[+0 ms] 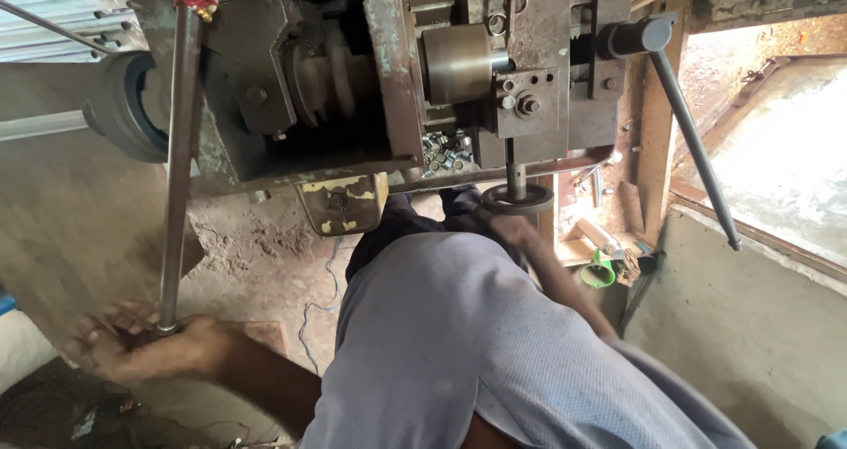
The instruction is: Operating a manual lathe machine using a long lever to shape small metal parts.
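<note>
My left hand [132, 343] is low at the left, closed around the bottom end of a long steel rod [176, 167] that runs up to the rusty machine [371, 70]. My right arm, in a grey-blue sleeve, reaches forward under the machine. My right hand [514, 230] grips the small black handwheel [517, 199] on a short vertical shaft beneath the machine's head. A shiny metal cylinder [456, 63] sits in the machine just above that shaft.
A long black lever [694, 145] slants down to the right from the machine. Several small metal rings [443, 152] lie in a heap inside it. A green cup [598, 274] and a white tube sit on a ledge. A large pulley [131, 105] is at the left.
</note>
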